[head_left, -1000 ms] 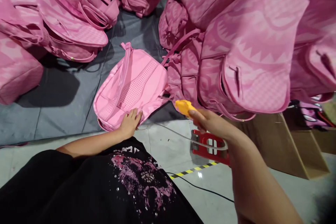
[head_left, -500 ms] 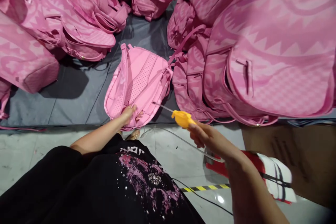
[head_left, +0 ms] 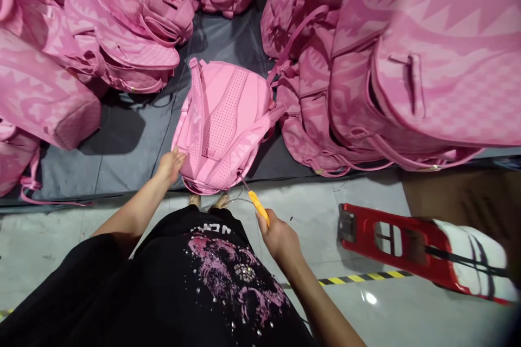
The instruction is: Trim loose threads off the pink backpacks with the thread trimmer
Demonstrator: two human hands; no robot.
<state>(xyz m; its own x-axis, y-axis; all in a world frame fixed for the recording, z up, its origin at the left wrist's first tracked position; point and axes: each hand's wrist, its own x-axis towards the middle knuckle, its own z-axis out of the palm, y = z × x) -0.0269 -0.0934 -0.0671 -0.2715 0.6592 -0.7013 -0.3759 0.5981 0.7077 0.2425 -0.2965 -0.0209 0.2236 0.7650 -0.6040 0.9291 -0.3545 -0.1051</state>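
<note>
A small pink backpack (head_left: 248, 100) lies back panel up on the dark grey cloth, its two padded straps showing. At its lower left edge, my left hand (head_left: 171, 165) touches the side with fingers stretched out. My right hand (head_left: 280, 234) is closed around a yellow tool (head_left: 259, 207) with a thin metal rod. The rod's tip reaches the lower right of the backpack, by the strap's bottom end. A thin clear hose or cord (head_left: 240, 201) runs near the tool; where it joins is hidden.
Large pink patterned backpacks (head_left: 439, 92) crowd the right, and more pink bags (head_left: 122, 32) fill the left and back. The grey cloth (head_left: 130, 168) ends at a front edge above the tiled floor. A red and white object (head_left: 391, 238) and yellow-black tape (head_left: 358, 278) are lower right.
My left hand has moved from the lower strap area to the bag's left edge. My right hand has swung left and down, bringing the rod's tip to the backpack, which is turned slightly.
</note>
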